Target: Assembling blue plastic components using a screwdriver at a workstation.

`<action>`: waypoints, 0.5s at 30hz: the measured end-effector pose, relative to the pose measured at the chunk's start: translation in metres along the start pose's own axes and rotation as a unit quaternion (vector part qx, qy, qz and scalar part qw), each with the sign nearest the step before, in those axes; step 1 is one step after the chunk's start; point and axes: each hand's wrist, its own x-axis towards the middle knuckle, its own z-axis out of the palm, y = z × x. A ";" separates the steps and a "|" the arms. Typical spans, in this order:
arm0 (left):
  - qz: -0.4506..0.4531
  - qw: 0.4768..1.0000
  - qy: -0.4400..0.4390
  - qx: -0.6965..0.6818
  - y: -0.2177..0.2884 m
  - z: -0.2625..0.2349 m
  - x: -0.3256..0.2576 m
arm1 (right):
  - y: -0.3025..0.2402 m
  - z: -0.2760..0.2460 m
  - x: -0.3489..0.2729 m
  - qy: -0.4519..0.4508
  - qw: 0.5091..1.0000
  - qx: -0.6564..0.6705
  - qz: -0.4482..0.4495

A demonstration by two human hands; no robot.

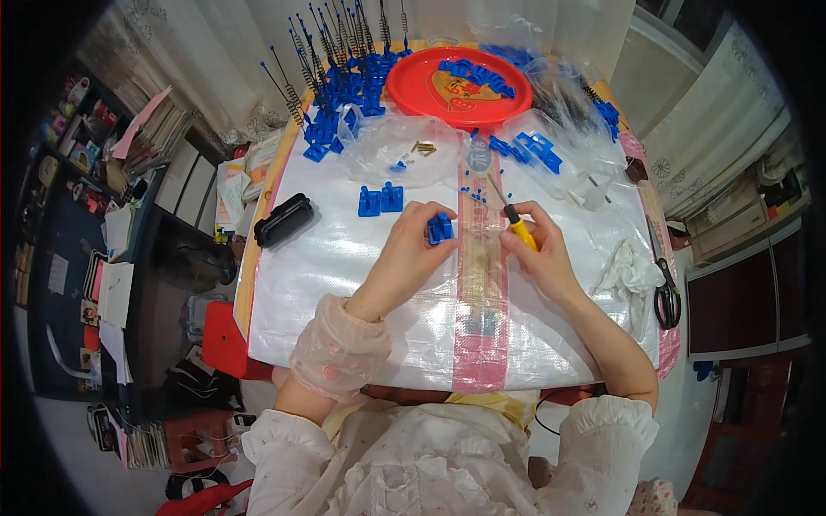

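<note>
Left hand (411, 245) pinching blue plastic part (440, 228); right hand (538, 249) gripping yellow-handled screwdriver (516, 223); red tray (413, 86), black scissors (666, 295) nearby.

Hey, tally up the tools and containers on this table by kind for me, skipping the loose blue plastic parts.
Yellow-handled screwdriver, in the right hand: 1
Black-handled scissors: 1
Red round tray: 1
Black case: 1
Total: 4
The left hand holds a blue plastic part.

Table: covered by a white woven sheet (344, 284) with a pink stripe.
Far edge: red plate (413, 86), blue plastic parts (344, 95).
Middle: clear bag (404, 150).
Left: black case (283, 219).
Right: scissors (666, 297), white cloth (628, 271).
</note>
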 end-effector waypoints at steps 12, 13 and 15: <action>-0.095 0.983 -0.026 -0.157 -0.002 -0.002 0.007 | 0.011 0.005 0.001 0.030 0.990 -0.103 -0.086; -0.132 0.963 -0.032 -0.233 -0.003 -0.002 0.008 | 0.013 0.004 0.002 0.028 0.992 -0.092 -0.078; -0.127 0.937 -0.049 -0.323 -0.012 0.001 0.011 | 0.013 0.004 0.002 0.025 0.996 -0.067 -0.056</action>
